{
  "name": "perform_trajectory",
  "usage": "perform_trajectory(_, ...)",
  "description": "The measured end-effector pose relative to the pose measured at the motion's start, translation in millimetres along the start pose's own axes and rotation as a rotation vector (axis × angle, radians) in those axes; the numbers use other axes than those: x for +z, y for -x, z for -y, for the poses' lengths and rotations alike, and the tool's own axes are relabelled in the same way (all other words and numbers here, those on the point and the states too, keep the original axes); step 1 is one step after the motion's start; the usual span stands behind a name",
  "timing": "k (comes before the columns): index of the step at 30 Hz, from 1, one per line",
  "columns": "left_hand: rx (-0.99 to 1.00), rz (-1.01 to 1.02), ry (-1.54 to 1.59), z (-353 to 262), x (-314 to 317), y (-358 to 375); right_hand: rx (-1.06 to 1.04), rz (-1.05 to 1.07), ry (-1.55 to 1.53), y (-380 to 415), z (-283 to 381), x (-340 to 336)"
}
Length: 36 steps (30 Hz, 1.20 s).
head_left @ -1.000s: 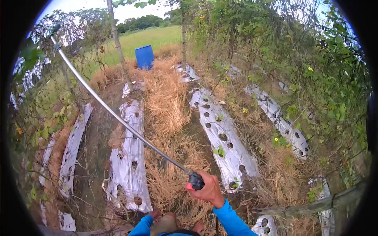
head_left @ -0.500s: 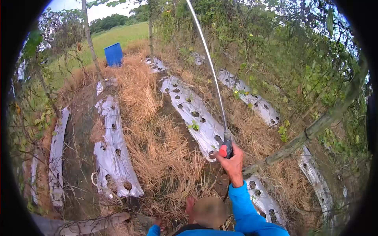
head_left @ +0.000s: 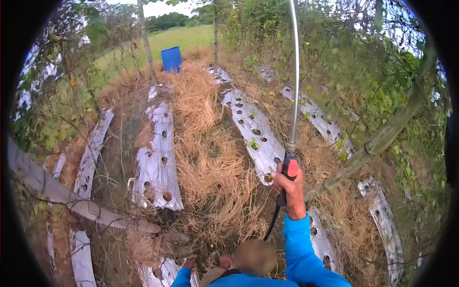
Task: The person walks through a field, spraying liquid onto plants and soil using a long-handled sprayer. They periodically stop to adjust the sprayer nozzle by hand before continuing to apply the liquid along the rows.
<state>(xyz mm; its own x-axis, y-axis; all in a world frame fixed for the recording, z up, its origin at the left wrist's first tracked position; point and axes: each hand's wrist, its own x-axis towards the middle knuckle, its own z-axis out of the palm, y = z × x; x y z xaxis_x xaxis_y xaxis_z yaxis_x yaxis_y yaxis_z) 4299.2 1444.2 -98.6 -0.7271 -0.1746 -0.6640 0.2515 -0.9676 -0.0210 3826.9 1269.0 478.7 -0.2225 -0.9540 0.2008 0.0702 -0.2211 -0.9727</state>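
My right hand is wrapped round the black handle of a sprayer wand, with a red trigger part under the thumb side. The long metal tube rises from the handle past the top of the view, its tip out of sight. A black hose runs down from the handle towards my body. Low in the view, my left hand shows only in small part beside its blue sleeve. Its fingers look curled, and whatever they hold is hidden.
Plastic-covered beds with holes and a few small plants run ahead, dry straw between them. A wooden pole slants at the right, another pole at the left. A blue barrel stands far off. Vines hang on both sides.
The wand has turned to stand more upright and shifted right in view, with my right hand slightly lower. My view has swung left, and more of the left pole shows.
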Motion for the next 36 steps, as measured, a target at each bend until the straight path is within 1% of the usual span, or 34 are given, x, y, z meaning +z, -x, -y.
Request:
perform_trajectory(1, 0.118, -0.397, -0.230, 29, 6, -8, 0.040, 0.067, -0.095, 18, 0, -6)
perform_trajectory(2, 0.198, -0.816, -0.437, 38, 25, -13, 0.084, 0.128, -0.184, 39, -1, -14)
perform_trajectory(4, 0.358, -0.847, -1.003, 73, 32, -13, 0.181, 0.349, -0.401, 82, -11, -31)
perform_trajectory(6, 0.467, -0.828, -0.506, 121, 38, -21, 0.306, 0.619, -0.619, 125, -28, -49)
perform_trajectory(7, 0.471, -0.842, -0.475, 146, 47, -21, 0.334, 0.712, -0.669, 147, -32, -56)
perform_trajectory(9, 0.497, -0.921, -0.612, 197, 69, -14, 0.440, 0.898, -0.764, 188, -25, -72)
perform_trajectory(10, 0.457, -0.947, -0.616, 225, 83, -8, 0.464, 0.998, -0.809, 204, -21, -76)
perform_trajectory(12, 0.499, -0.907, -0.562, 281, 47, -18, 0.477, 1.066, -0.864, 236, -18, -82)
perform_trajectory(13, 0.528, -0.900, -0.511, 311, 58, -8, 0.498, 1.123, -0.894, 252, -15, -86)
perform_trajectory(14, 0.544, -0.902, -0.500, 336, 66, -2, 0.497, 1.142, -0.890, 270, -9, -90)
perform_trajectory(16, 0.263, -1.018, -0.341, 378, 71, 10, 0.568, 1.035, -0.863, 304, -1, -96)
perform_trajectory(17, 0.293, -1.020, -0.316, 396, 65, 14, 0.574, 1.002, -0.847, 320, 4, -102)
perform_trajectory(18, 0.201, -0.917, -0.481, 410, 57, 21, 0.564, 0.996, -0.818, 335, 7, -108)
perform_trajectory(19, 0.102, -0.812, -0.645, 424, 49, 24, 0.595, 1.032, -0.820, 350, 13, -115)
perform_trajectory(20, 0.128, -0.822, -0.629, 439, 54, 31, 0.626, 1.062, -0.822, 365, 19, -123)
perform_trajectory(22, 0.264, -0.919, -0.249, 471, 73, 42, 0.618, 1.122, -0.866, 388, 21, -133)
perform_trajectory(23, 0.290, -0.971, -0.238, 479, 77, 40, 0.601, 1.114, -0.865, 401, 32, -137)
perform_trajectory(24, 0.302, -0.977, -0.238, 485, 70, 34, 0.584, 1.103, -0.867, 412, 43, -140)
perform_trajectory(26, 0.541, -1.050, -0.398, 509, 44, 12, 0.483, 1.150, -0.881, 430, 62, -142)
perform_trajectory(27, 0.544, -1.054, -0.400, 518, 43, 13, 0.440, 1.173, -0.865, 439, 77, -141)
perform_trajectory(29, 0.720, -0.830, -0.482, 546, 41, 13, 0.345, 1.224, -0.835, 455, 113, -140)
perform_trajectory(30, 0.717, -0.832, -0.484, 564, 32, 9, 0.290, 1.250, -0.823, 464, 131, -139)
perform_trajectory(32, 0.542, -0.885, -0.540, 589, 19, -5, 0.296, 1.283, -0.819, 483, 169, -143)
perform_trajectory(33, 0.515, -0.964, -0.564, 619, 26, 1, 0.289, 1.302, -0.795, 492, 187, -143)
perform_trajectory(34, 0.443, -0.968, -0.571, 637, 37, 11, 0.269, 1.321, -0.779, 502, 206, -142)
perform_trajectory(35, 0.371, -0.975, -0.576, 665, 33, 12, 0.325, 1.306, -0.768, 518, 229, -144)
perform_trajectory(36, 0.398, -0.797, -0.475, 701, -3, 7, 0.355, 1.354, -0.792, 532, 244, -145)
